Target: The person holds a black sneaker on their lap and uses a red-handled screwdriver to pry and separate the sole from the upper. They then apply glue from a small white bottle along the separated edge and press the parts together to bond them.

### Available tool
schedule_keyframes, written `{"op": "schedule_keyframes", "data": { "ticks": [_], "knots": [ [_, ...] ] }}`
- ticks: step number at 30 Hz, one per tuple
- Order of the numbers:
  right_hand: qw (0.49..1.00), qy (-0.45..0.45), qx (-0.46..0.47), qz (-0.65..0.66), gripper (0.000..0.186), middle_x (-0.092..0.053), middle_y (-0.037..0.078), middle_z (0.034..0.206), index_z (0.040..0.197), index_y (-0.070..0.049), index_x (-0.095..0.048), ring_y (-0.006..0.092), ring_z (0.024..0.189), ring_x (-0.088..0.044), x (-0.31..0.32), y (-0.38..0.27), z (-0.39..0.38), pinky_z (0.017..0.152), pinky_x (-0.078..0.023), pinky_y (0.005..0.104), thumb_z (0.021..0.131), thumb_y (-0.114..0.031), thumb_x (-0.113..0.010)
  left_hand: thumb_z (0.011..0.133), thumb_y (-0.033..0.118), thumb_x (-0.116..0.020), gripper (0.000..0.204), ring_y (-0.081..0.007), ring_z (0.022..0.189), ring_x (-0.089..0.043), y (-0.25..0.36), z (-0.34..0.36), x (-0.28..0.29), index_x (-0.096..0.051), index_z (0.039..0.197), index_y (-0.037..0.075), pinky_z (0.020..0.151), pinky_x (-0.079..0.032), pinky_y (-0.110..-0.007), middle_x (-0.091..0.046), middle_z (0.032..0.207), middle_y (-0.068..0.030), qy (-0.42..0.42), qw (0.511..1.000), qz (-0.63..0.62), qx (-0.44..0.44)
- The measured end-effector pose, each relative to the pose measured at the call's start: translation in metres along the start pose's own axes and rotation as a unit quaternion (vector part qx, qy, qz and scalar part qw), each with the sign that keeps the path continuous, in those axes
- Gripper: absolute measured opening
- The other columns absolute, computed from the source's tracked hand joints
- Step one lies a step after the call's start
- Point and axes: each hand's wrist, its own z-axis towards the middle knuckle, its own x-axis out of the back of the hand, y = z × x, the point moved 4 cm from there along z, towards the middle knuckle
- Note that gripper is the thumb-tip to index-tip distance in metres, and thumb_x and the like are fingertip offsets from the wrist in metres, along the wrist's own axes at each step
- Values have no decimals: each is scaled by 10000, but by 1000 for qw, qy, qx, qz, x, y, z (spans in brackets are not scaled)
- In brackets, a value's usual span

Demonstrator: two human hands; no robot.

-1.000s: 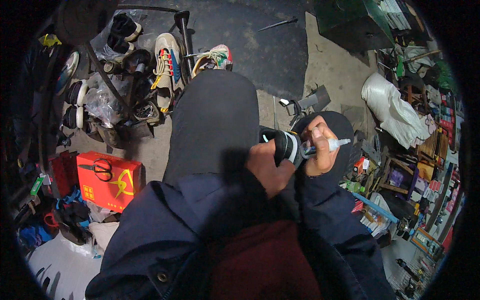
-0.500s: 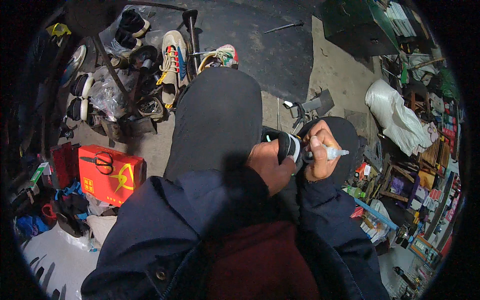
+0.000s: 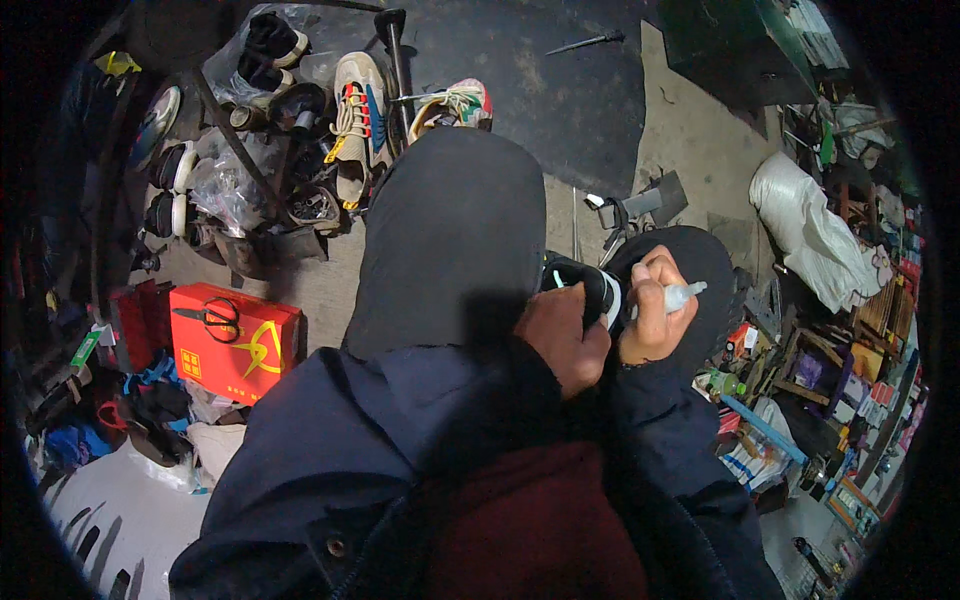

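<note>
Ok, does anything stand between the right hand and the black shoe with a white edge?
Nothing visible does: the right hand, holding a translucent white plastic bottle, is close beside the black shoe, which the left hand holds. The nozzle points away from it.

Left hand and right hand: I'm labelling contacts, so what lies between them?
In the head view, a black, white-edged shoe shows between the left hand and the right hand, which holds a bottle.
</note>
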Motion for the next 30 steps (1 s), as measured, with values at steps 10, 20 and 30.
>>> {"op": "schedule_keyframes", "data": {
  "ticks": [10, 20, 30],
  "knots": [
    [996, -55, 56, -31, 310, -453, 76, 731, 668, -15, -422, 168, 675, -415, -3, -1, 4, 623, -330, 340, 871, -95, -642, 899, 119, -638, 162, -482, 862, -687, -4, -2, -8, -670, 991, -11, 755, -516, -501, -697, 854, -261, 55, 998, -37, 2],
    [996, -55, 62, -10, 294, -445, 72, 752, 674, -9, -421, 171, 697, -414, -4, -6, 2, 644, -332, 336, 868, -78, -632, 832, 88, -621, 97, -471, 773, -664, -10, 2, -4, -627, 882, 4, 691, -508, -475, -642, 776, -250, 41, 999, -30, 5],
    [999, 3, 29, 41, 269, -498, 95, 825, 693, -14, -467, 170, 745, -432, 8, 2, -21, 704, -360, 319, 896, -131, -601, 756, 99, -644, 158, -499, 837, -673, -1, -7, 0, -646, 882, 4, 768, -543, -534, -688, 811, -261, 90, 994, -38, -44]
  ]
}}
